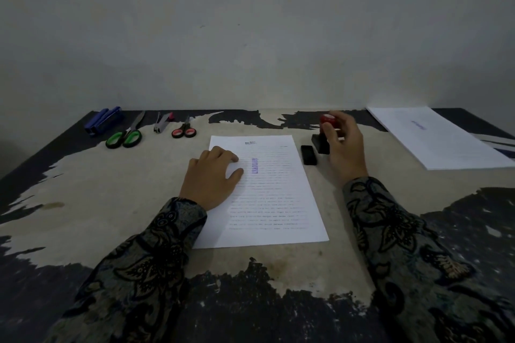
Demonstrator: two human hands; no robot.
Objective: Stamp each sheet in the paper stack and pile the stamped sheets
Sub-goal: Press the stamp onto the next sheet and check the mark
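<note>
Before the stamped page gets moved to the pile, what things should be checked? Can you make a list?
1. Stamp mark on the top sheet: purple and visible, ok.
2. Ink dry: cannot tell.
3. Stamp off the paper: the right hand holds it beside the sheet, ok.
4. Left hand free to lift the page: it rests flat on the sheet, not ok yet.
5. Stamped pile ready at the far right of the table: ok.
6. Ink pad lid out of the way: lies beside the sheet, ok.
</note>
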